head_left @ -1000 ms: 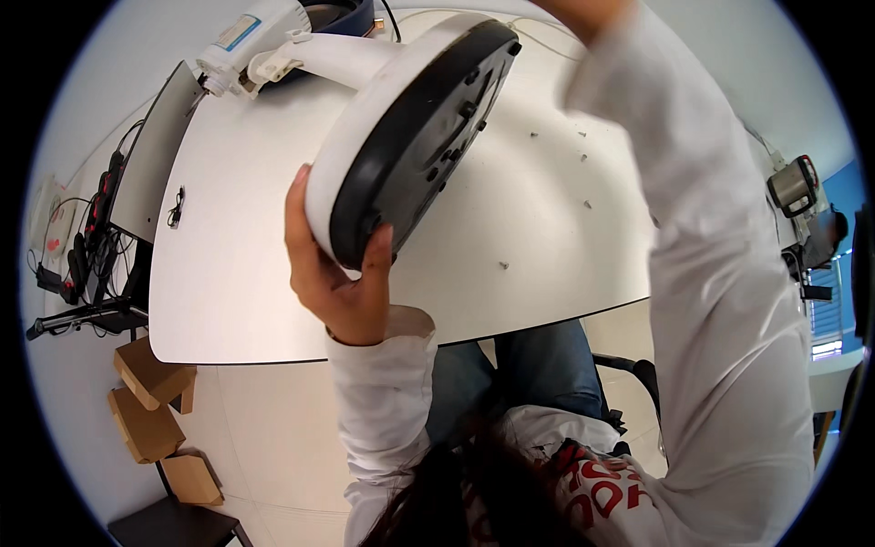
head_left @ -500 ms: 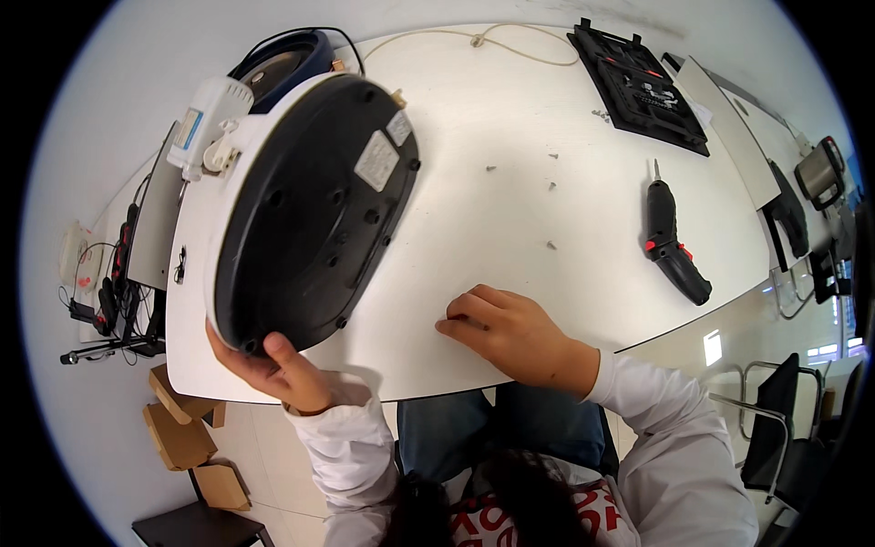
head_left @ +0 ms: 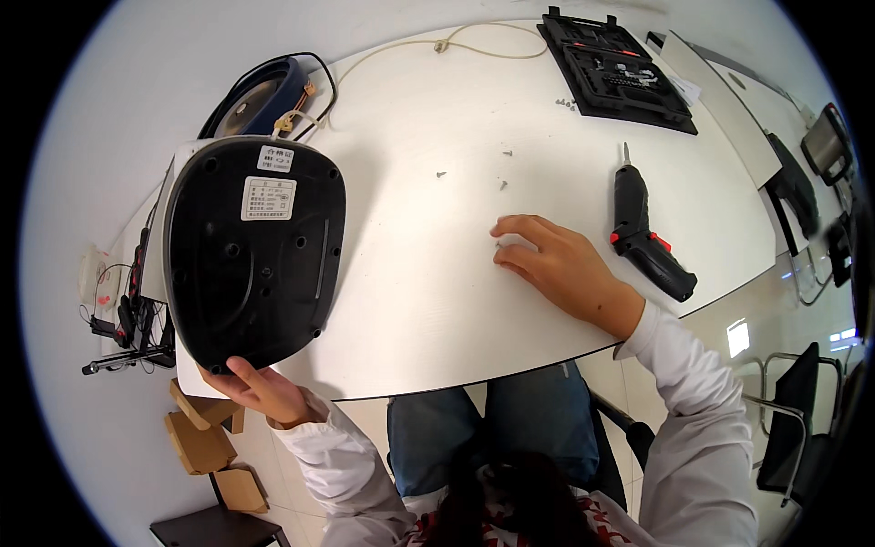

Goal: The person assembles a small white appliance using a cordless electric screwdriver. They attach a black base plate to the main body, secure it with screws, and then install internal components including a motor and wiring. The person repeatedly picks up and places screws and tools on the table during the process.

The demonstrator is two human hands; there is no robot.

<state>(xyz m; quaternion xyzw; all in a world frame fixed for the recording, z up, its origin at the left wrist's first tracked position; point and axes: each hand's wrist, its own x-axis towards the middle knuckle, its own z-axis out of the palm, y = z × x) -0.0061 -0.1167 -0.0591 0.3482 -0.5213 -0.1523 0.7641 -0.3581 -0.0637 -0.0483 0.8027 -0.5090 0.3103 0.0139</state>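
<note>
My left hand grips the near edge of a white-bodied appliance, its thumb over the black plastic base. That base faces up, with screw holes, small feet and two white labels; the rest of the body is mostly hidden beneath. A pale cord leaves its far end. My right hand is low over the white table, thumb and index finger apart around a small screw. Other loose screws lie farther off, one to the left and two beyond the fingertips.
A black electric screwdriver lies to the right. At the far right is an open black tool case, with several screws beside it. A dark-blue round part sits at the far left. Cardboard boxes are on the floor.
The appliance has turned and come lower, its black base now facing me more squarely. My right hand has moved right and away from me, to the nearest screw. The view has shifted somewhat.
</note>
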